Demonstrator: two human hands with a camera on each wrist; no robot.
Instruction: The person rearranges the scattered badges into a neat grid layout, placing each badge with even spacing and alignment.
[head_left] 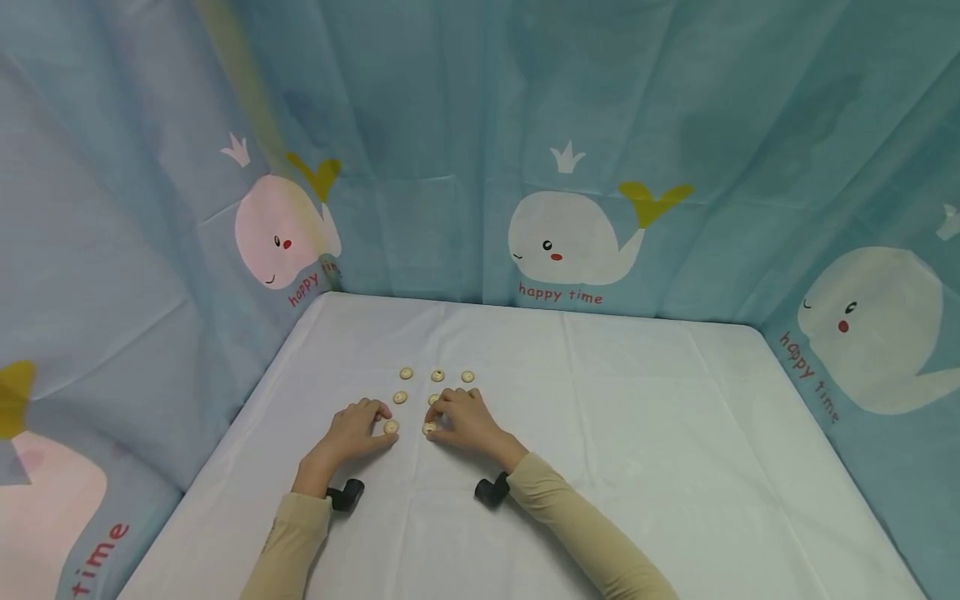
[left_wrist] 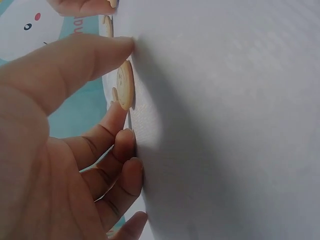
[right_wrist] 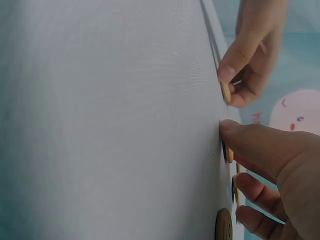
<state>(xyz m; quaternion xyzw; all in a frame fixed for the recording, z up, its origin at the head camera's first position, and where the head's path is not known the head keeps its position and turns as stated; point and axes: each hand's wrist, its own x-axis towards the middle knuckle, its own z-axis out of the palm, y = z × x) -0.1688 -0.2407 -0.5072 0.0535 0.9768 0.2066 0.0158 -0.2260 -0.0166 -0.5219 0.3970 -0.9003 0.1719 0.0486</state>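
Several pale wooden buttons lie flat in rows on the white-covered table. My left hand (head_left: 358,432) rests at the near left of the rows, thumb and index finger at opposite edges of a button (left_wrist: 125,85). A short way to its right, my right hand (head_left: 468,427) holds another button (head_left: 429,427) between thumb and index finger, down at the cloth. That button (right_wrist: 229,154) is partly covered by the thumb in the right wrist view. One more button (right_wrist: 224,224) lies beside the right hand's fingers; the head view has it hidden under that hand.
Behind the hands is a back row of three buttons, including a left one (head_left: 406,373) and a right one (head_left: 468,377). Middle-row buttons include one (head_left: 400,397) near the left fingertips. The white tablecloth (head_left: 645,433) extends right. A blue whale-print curtain (head_left: 420,233) encloses the table.
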